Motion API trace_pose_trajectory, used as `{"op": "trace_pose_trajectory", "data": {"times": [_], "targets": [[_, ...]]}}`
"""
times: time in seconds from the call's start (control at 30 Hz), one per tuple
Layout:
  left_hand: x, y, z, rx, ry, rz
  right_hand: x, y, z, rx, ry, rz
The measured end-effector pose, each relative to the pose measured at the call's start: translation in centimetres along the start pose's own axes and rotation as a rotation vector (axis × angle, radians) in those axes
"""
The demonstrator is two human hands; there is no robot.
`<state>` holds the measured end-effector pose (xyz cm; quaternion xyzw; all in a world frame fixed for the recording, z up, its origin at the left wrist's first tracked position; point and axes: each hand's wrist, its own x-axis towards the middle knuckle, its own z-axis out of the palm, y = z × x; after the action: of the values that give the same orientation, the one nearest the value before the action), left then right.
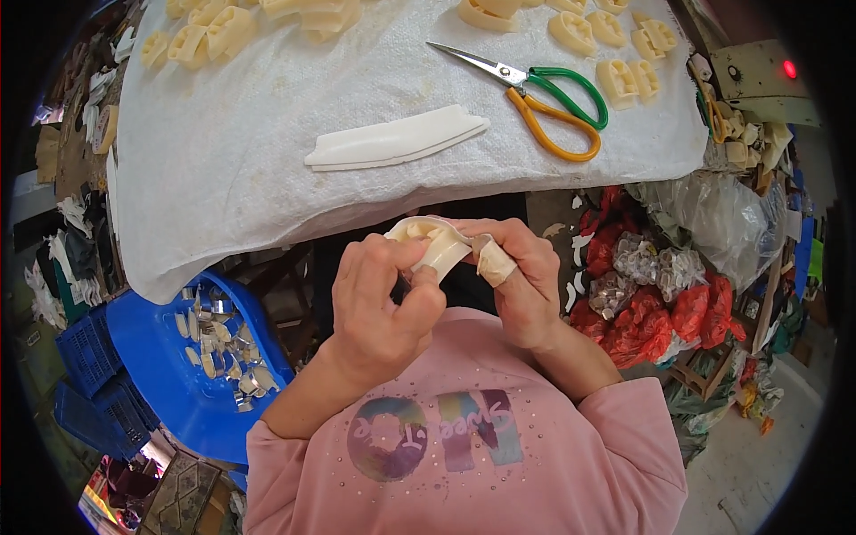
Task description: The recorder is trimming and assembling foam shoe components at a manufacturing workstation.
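Observation:
Between my hands, just past the table's near edge, is a cream hollow plastic piece shaped like a shoe heel (445,257). A pale strip seems to curve round its outer side. My left hand (379,290) is closed on its left part, thumb and fingers pressed against it. My right hand (528,281) grips the other end; a beige wrap (496,263) covers its thumb. Beyond them on the table lie a few stacked white strips (397,141). Scissors (506,74) with one green and one orange handle rest behind the strips, blades partly apart.
A white woven sheet (223,160) covers the table. Several cream heels (187,45) sit along its far side, with more (572,34) at the far right. At lower left, a blue tub (169,357) holds silvery pieces. Red plastic bags (633,325) lie at the right.

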<state>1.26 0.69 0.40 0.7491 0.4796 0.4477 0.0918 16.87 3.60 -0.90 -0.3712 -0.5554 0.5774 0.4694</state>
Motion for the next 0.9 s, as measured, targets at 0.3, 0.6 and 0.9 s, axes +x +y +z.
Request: {"op": "trace_pose_trajectory", "data": {"times": [0.3,0.6,0.9], "targets": [[0.9,-0.4,-0.4,0.131,-0.104,0.042,1.6,-1.3,-0.4,-0.350,-0.156,-0.073],[-0.5,-1.2,-0.3,-0.470,0.037,-0.230,4.4,-0.2,-2.9,0.288,-0.230,0.432],[-0.3,-1.9,0.4,-0.403,-0.020,0.013,6.2,-1.3,-3.4,0.061,-0.638,0.402]]}}
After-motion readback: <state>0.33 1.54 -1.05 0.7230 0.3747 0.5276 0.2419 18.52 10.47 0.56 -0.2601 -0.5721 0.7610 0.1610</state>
